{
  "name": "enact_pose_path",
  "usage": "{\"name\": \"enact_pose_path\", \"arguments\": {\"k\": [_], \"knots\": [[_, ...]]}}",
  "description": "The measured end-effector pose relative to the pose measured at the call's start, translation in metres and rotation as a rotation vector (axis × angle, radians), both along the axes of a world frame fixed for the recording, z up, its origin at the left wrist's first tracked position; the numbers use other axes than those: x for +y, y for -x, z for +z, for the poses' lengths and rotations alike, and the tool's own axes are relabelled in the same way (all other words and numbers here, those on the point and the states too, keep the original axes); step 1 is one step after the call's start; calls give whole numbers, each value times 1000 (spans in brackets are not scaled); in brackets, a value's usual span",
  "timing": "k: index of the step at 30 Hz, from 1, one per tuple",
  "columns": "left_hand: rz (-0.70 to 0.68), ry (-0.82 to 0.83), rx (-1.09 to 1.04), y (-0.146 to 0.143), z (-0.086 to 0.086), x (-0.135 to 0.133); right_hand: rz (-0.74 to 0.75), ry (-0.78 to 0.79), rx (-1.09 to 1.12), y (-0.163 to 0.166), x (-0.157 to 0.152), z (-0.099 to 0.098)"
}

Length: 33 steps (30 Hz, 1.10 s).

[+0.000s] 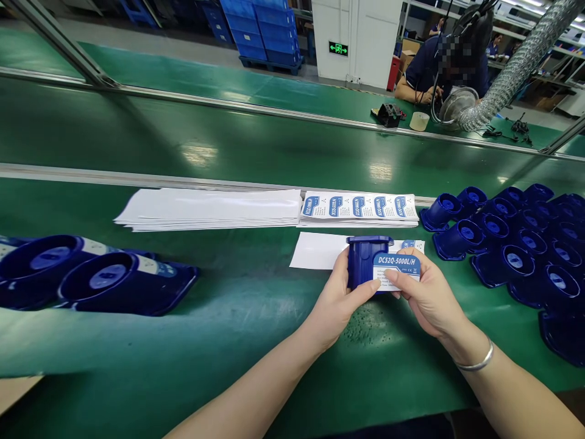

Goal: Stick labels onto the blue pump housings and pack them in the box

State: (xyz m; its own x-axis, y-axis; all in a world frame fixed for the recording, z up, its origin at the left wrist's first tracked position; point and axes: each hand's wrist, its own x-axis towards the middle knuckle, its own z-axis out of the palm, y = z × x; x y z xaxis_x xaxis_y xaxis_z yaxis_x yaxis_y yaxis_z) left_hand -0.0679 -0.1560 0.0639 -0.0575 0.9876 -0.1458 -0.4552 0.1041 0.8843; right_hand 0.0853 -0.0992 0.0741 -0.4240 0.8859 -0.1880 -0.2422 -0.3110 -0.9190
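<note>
My left hand (328, 308) grips a dark blue plastic pump housing (361, 259) by its side, thumb across the front. Between the fingers and thumb of my right hand (432, 299) is a blue-and-white label (397, 263) printed DC52Q-5000L/H. The label's left part lies against the front of the housing, and its right part reaches out past it. Both thumbs rest near the label's lower edge. Behind the hands lies a partly used label sheet (315, 250), partly hidden by the housing.
Stacked label sheets (359, 207) and white sheets (214, 210) lie along the back rail. Several blue housings (496, 225) stand at right; labelled housings (114, 274) lie at left. Across the green bench (205, 366), a co-worker (425, 67) sits near a flexible duct (512, 67).
</note>
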Motion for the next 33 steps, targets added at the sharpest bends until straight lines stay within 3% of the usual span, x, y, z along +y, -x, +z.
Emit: {"name": "enact_pose_path", "arguments": {"k": [25, 33], "knots": [[10, 15, 15, 0, 2, -1, 5, -10, 8, 0, -1, 1], [29, 52, -138, -1, 4, 0, 5, -7, 13, 1, -2, 3]]}}
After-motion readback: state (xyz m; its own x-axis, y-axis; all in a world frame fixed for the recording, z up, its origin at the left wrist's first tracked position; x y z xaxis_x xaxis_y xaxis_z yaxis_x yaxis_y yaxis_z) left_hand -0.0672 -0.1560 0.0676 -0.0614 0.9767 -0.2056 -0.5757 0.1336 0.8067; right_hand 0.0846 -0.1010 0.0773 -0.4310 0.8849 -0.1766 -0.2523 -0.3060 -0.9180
